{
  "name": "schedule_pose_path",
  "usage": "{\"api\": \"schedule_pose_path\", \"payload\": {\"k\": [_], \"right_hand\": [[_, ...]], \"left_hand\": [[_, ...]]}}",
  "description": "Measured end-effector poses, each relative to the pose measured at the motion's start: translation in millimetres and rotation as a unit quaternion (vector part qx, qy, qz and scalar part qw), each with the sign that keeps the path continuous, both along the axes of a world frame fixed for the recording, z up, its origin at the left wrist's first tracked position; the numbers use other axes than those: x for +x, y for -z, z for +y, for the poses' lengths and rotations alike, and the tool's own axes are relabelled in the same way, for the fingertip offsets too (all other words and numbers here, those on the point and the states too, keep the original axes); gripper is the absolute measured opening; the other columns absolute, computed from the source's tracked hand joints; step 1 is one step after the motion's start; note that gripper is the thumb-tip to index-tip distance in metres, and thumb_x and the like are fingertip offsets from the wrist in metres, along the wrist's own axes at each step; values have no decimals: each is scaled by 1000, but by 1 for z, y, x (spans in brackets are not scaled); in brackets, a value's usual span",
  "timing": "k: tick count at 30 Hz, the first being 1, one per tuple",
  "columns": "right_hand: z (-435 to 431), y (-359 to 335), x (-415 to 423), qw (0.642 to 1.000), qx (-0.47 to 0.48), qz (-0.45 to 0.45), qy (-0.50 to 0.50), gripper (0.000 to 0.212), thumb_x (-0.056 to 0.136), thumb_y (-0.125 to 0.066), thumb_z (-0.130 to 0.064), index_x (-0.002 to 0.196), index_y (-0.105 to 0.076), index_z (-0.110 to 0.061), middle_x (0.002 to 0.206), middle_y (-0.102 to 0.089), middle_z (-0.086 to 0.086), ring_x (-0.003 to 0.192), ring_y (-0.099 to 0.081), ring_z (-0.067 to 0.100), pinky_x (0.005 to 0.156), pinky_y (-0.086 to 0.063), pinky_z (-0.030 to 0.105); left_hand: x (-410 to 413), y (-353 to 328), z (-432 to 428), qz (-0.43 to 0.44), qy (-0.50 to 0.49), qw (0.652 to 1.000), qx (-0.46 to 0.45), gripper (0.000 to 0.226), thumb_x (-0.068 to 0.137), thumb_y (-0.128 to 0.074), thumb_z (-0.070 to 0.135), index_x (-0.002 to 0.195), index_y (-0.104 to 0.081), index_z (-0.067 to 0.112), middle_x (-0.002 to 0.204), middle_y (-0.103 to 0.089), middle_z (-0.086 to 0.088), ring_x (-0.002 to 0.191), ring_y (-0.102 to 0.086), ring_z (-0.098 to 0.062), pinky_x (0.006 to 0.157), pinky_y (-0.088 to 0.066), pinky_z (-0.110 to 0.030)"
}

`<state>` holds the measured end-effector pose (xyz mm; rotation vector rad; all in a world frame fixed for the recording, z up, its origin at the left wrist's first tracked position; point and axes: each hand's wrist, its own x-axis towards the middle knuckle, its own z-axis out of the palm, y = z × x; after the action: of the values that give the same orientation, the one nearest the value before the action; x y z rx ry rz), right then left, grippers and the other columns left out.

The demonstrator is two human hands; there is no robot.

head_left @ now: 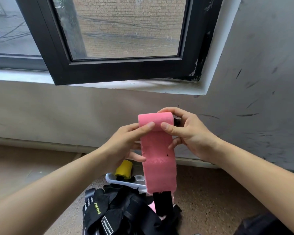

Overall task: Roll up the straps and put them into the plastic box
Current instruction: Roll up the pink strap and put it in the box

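I hold a pink strap point(157, 150) up in front of me, partly rolled at its top end. My left hand point(126, 143) grips the roll from the left with its thumb across the front. My right hand point(185, 131) grips the roll from the right, fingers curled over the top. The loose pink tail hangs down and ends in a black tab point(163, 202). Below, a clear plastic box point(110, 179) on the floor holds a rolled yellow strap point(124, 168). A pile of black straps point(119, 211) lies in front of the box.
A grey wall with a skirting board stands just behind the box. An open black window frame point(109, 68) juts out above the sill. Brown speckled floor point(210, 192) spreads to the right of the pile.
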<state>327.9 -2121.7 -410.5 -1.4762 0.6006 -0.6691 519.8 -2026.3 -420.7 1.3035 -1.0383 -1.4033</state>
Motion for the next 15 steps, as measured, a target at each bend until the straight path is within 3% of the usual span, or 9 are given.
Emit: {"api": "schedule_pose_path", "payload": {"k": [4,9,12,15], "right_hand": [[-1,2,-1,1000,0,0,-28,36,89,-71,-6,123,-63,-17,98,-63,13,86,-64,22,58,-60,34],[-1,1,-1,1000,-6,23,-11,41,89,-70,5,121,-64,-20,102,-64,11,83,-67,17,56,-61,33],[-2,-2,-1,999,24,47,-5,40,88,-74,-24,126,-63,-21,119,-65,16,103,-69,25,53,-60,34],[0,-4,0,994,59,87,-25,56,85,-62,-54,126,-66,-15,109,-70,10,97,-71,25,52,-60,35]], "left_hand": [[-2,-1,-4,-12,-49,999,-5,57,78,-68,61,117,-75,20,97,-77,-4,77,-72,-19,55,-58,-26],[-1,1,-4,-19,-41,998,-54,40,87,-68,40,120,-73,17,109,-76,-14,78,-69,-18,50,-56,-22],[-3,4,-4,-45,-37,994,-88,32,95,-65,26,124,-70,16,105,-75,-10,81,-69,-12,52,-57,-23],[-2,6,-5,-73,-40,988,-130,27,99,-63,16,126,-69,15,106,-75,-13,87,-70,-10,54,-58,-24]]}}
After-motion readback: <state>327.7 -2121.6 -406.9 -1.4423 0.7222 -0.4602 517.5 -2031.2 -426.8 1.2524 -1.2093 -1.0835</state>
